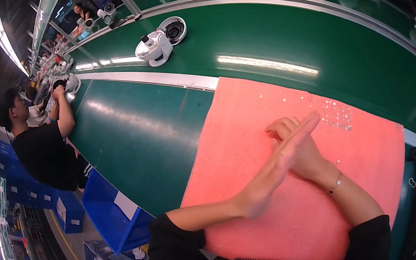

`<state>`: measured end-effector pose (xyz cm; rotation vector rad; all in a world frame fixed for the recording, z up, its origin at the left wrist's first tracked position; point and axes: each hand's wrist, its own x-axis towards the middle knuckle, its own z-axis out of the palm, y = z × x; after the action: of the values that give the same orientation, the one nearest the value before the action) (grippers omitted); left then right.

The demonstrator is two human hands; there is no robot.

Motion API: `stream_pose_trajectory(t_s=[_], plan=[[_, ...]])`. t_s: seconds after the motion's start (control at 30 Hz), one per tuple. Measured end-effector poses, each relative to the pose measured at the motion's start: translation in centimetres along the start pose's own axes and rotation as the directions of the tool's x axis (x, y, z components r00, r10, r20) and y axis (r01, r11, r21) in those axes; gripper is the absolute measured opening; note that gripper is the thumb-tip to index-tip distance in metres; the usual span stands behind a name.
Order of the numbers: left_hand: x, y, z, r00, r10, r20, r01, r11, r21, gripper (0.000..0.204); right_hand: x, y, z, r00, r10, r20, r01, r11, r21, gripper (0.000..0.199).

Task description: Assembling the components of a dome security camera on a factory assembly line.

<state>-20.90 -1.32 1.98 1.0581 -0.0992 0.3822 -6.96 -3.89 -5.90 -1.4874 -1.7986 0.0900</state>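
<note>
Crossing above a pink towel (252, 139) spread at the near edge of the green surface (149, 133), the left hand (278, 165) lay flat and open over the right hand (296, 143), fingers loosely curled, both empty. Small clear beads (336, 113) sat clustered by the towel's far right corner. Blue bins (103, 202) stood below the surface's left edge, contents unclear.

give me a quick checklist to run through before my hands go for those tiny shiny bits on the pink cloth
1. Both hands free: ok. The left hand lies crossed over the right hand, neither holding anything.
2. Small clear shiny pieces within reach: ok, clustered just beyond the fingertips.
3. Pieces kept together: not ok, a few strays lie scattered farther out.
4. Pink towel-like cloth mat flat on the green bench: ok.
5. White round device parts on the green conveyor belt apart from the mat: ok.
6. Piece count: cannot tell, too small.
</note>
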Motion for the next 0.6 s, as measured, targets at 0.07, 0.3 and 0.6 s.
stream_pose_trajectory(t_s=[0.07, 0.3, 0.6], plan=[[0.8, -0.9, -2.5, 0.959, 0.280, 0.046, -0.112, 0.223, 0.968, 0.054, 0.1, -0.3, -0.6, 0.994, 0.094, 0.053, -0.100, 0.987, 0.124, 0.035], [1.9, -4.1, -6.8, 0.961, 0.257, 0.099, -0.105, 0.008, 0.994, 0.029, -0.6, -1.8, 0.5, 0.995, 0.102, 0.016, -0.104, 0.990, 0.093, 0.024], [1.0, -4.2, -6.8, 0.919, 0.349, 0.184, -0.263, 0.195, 0.945, 0.031, -1.6, -2.5, 0.6, 0.998, 0.049, 0.033, -0.059, 0.848, 0.527, 0.011]])
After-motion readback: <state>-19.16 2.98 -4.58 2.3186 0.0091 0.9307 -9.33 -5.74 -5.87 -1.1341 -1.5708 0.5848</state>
